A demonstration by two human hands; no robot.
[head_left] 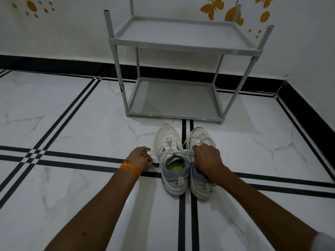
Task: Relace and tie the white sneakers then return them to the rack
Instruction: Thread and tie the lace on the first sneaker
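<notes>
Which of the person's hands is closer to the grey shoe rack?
Right. The right hand sits over the right sneaker, straight in front of the rack. The left hand pulls a lace off to the rack's left.

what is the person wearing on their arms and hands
Both forearms are bare, with no gloves or rings visible. The left hand has an orange braided thread band around its wrist. The right hand wears nothing; a bit of white sleeve shows near the elbow.
</notes>
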